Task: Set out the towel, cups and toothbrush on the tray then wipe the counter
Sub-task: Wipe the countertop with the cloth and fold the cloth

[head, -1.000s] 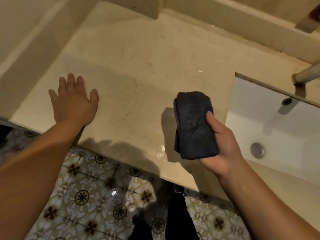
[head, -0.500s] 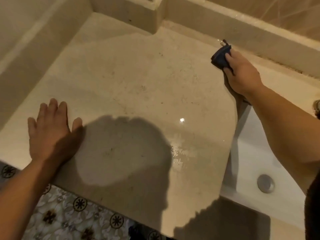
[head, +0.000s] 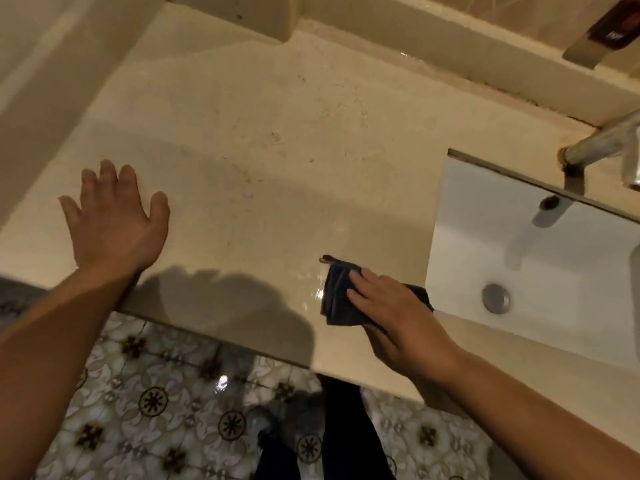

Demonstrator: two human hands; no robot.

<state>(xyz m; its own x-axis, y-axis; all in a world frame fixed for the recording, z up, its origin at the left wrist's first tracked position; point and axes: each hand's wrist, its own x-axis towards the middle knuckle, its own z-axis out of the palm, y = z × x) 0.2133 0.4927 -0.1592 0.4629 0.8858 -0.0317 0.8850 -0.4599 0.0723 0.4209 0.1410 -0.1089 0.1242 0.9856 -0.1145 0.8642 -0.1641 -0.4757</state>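
My right hand [head: 391,313] presses a folded dark blue cloth [head: 337,299] flat onto the beige stone counter [head: 263,161], near its front edge and just left of the sink. A wet shine shows on the stone beside the cloth. My left hand [head: 114,220] lies flat on the counter at the left, fingers spread, holding nothing. No tray, cups, towel or toothbrush are in view.
A white sink basin [head: 540,258] with a metal drain [head: 496,298] is set into the counter at the right, and a metal tap [head: 609,143] reaches over it. A raised stone ledge [head: 381,39] runs along the back wall. Patterned floor tiles [head: 145,403] lie below the counter edge.
My right hand has drawn the cloth from the back ledge down to the counter's front edge beside the sink. My left hand stays flat on the counter.
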